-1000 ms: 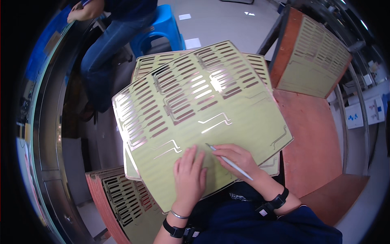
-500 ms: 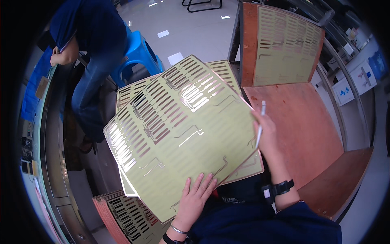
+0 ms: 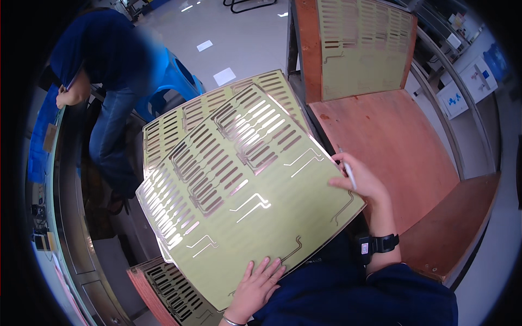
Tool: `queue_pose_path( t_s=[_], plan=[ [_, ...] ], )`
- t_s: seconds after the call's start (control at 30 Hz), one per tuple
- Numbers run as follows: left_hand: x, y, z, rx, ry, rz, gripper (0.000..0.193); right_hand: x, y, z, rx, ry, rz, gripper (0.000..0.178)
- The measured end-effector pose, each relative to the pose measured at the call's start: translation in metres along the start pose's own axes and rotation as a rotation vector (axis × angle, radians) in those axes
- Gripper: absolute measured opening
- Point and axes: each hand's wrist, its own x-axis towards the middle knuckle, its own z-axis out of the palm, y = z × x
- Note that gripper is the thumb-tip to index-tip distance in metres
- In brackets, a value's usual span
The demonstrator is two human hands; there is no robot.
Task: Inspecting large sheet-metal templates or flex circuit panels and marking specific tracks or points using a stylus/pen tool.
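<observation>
A pale green circuit board panel [image 3: 261, 217] with rows of shiny copper strips lies askew over my lap. Another such panel [image 3: 163, 127] shows from under its far left side. My left hand [image 3: 255, 288] rests flat on the near edge of the top panel, fingers stretched out. At the right edge, my right hand [image 3: 361, 176] pinches the panel, thumb above and other fingers partly hidden at the edge. A slim white pen [image 3: 349, 173] is tucked in that same hand.
A stack of similar panels [image 3: 168, 290] stands below left. To the right is a reddish wooden stand [image 3: 391, 157] with a panel [image 3: 364, 70] leaning on its back. A person [image 3: 103, 54] sits on a blue stool [image 3: 176, 76] at the left bench [image 3: 70, 217].
The top panel has turned and slid nearer, baring more of the panel beneath at the far side. My right hand has shifted its hold on the edge, and the pen has changed tilt.
</observation>
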Motion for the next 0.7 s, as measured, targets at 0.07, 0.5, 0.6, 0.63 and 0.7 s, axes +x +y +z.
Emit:
queue_pose_path(
  t_s=[0.07,0.5,0.6,0.63,0.7],
  plan=[
    [-0.001,-0.013,-0.007,-0.045,0.024,-0.030,0.056,0.002,-0.013,0.003,0.004,-0.146,0.035,0.041],
    [-0.052,-0.057,-0.014,0.171,0.575,-0.715,0.052,0.003,-0.005,-0.016,0.265,0.236,0.143,0.027],
    [-0.051,-0.054,-0.006,0.187,0.647,-0.781,0.052,0.004,0.005,-0.002,0.292,0.409,0.051,0.034],
    [-0.052,-0.054,-0.002,0.201,0.683,-0.805,0.052,-0.002,0.007,0.004,0.302,0.402,0.097,0.035],
    [-0.054,-0.057,0.000,0.250,0.656,-0.876,0.052,-0.007,0.008,0.014,0.317,0.391,0.143,0.036]
  ],
)
